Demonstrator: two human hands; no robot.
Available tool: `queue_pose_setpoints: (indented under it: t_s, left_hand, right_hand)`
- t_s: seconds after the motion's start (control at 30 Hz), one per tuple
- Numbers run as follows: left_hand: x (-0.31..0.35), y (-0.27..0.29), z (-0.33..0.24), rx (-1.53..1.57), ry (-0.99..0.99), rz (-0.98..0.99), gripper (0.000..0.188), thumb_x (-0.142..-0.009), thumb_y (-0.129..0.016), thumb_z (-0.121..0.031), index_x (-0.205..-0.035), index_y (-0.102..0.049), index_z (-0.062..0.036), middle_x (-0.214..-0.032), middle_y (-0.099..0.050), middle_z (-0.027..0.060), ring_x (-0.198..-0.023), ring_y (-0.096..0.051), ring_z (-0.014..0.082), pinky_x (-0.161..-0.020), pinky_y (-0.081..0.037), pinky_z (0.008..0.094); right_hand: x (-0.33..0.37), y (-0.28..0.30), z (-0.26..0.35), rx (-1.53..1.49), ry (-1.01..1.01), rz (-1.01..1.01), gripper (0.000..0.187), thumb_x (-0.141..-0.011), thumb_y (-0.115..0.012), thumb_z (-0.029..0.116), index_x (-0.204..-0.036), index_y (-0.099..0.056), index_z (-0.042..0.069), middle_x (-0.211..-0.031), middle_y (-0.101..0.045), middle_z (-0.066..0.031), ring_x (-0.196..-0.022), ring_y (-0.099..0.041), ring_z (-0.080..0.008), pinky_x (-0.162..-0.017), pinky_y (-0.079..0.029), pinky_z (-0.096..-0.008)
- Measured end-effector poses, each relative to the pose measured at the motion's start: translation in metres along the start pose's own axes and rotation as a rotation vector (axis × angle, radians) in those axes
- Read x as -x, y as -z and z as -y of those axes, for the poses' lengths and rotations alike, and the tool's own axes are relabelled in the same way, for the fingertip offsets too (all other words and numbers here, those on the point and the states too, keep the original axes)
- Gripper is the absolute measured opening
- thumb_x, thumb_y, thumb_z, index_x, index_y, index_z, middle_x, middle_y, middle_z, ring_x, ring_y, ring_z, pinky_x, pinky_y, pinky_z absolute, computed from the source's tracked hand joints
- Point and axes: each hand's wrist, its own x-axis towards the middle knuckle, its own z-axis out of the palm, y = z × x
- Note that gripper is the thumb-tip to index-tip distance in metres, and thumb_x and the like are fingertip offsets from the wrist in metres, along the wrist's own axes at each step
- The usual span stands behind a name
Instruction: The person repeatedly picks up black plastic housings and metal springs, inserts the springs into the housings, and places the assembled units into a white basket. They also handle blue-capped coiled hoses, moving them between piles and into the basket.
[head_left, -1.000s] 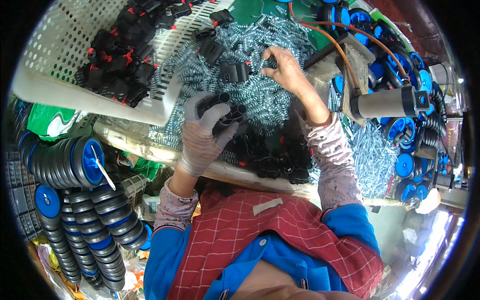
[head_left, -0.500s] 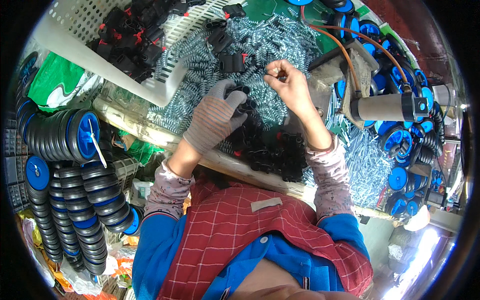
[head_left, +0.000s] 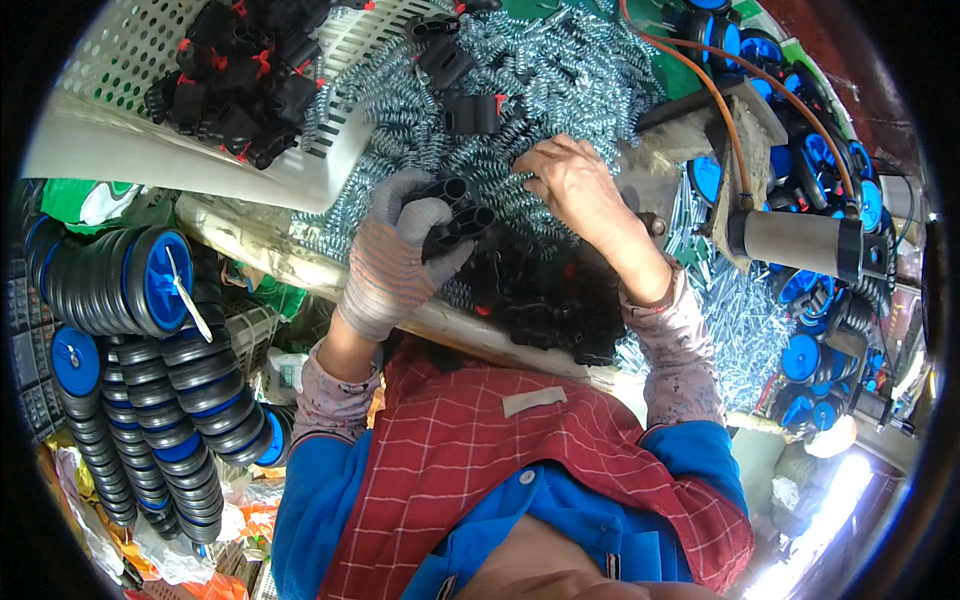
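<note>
My left hand [head_left: 388, 265], in a grey striped glove, is wrapped round a black plastic part [head_left: 466, 222] with round tube openings facing right. My bare right hand [head_left: 578, 192] is over the near side of a large heap of metal coil springs [head_left: 560, 75]. Its fingers are bent and drawn together at the tips; whatever may be between them is too small to make out. On the springs lies a black housing [head_left: 472, 115] with a red tab. Between my forearms, more black parts [head_left: 540, 310] with bits of red are piled at the bench edge.
A white perforated basket [head_left: 330, 180] of black and red parts stands at upper left. Stacked black wheels with blue hubs [head_left: 165, 280] are at left. On the right are a metal cylinder [head_left: 800, 243] with an orange hose [head_left: 735, 140] and a heap of metal pins [head_left: 735, 335].
My left hand has come down and left with the black part, whose openings now face right more plainly. My right hand has turned palm-down, its fingers lower over the springs.
</note>
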Motion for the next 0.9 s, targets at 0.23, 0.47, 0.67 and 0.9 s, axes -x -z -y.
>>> queue_pose_setpoints:
  t_s: [0.23,0.47,0.67,0.9]
  left_hand:
    - [0.004,-0.007,-0.012,0.013,-0.117,0.082,0.05,-0.065,-0.087,-0.011,-0.106,-0.059,-0.0135,-0.119,-0.055,0.0184,-0.094,-0.064,0.0363,-0.077,-0.056,0.0407]
    - [0.004,-0.008,-0.039,-0.214,-0.401,0.048,0.053,-0.061,-0.087,-0.01,-0.105,-0.058,-0.014,-0.115,-0.058,0.0169,-0.096,-0.064,0.0373,-0.075,-0.057,0.0425]
    - [0.008,-0.022,-0.051,-0.281,-0.51,0.058,0.049,-0.063,-0.085,-0.008,-0.104,-0.06,-0.0119,-0.114,-0.059,0.0171,-0.095,-0.064,0.0371,-0.074,-0.056,0.0423]
    - [0.04,-0.043,-0.06,0.312,-0.179,0.076,0.055,-0.068,-0.087,-0.013,-0.114,-0.056,-0.0109,-0.123,-0.054,0.0198,-0.102,-0.062,0.0376,-0.083,-0.055,0.0406]
  right_hand:
    - [0.027,0.048,0.035,-0.872,-0.123,-0.091,0.028,-0.086,-0.07,0.004,-0.112,-0.066,0.0,-0.102,-0.066,-0.0112,-0.095,-0.066,-0.0203,-0.081,-0.051,-0.0317]
    - [0.048,0.079,0.056,-0.462,0.038,-0.087,0.026,-0.085,-0.071,0.006,-0.11,-0.067,0.002,-0.098,-0.066,-0.0126,-0.088,-0.067,-0.0294,-0.074,-0.053,-0.0357]
    - [0.061,0.081,0.077,0.229,0.243,-0.177,0.018,-0.073,-0.06,0.013,-0.089,-0.061,0.004,-0.085,-0.052,-0.0078,-0.084,-0.056,-0.0238,-0.067,-0.053,-0.0314]
    - [0.076,0.074,0.08,-0.187,0.329,-0.341,0.026,-0.076,-0.07,0.007,-0.101,-0.065,0.002,-0.099,-0.063,-0.0082,-0.092,-0.063,-0.0239,-0.075,-0.056,-0.0319]
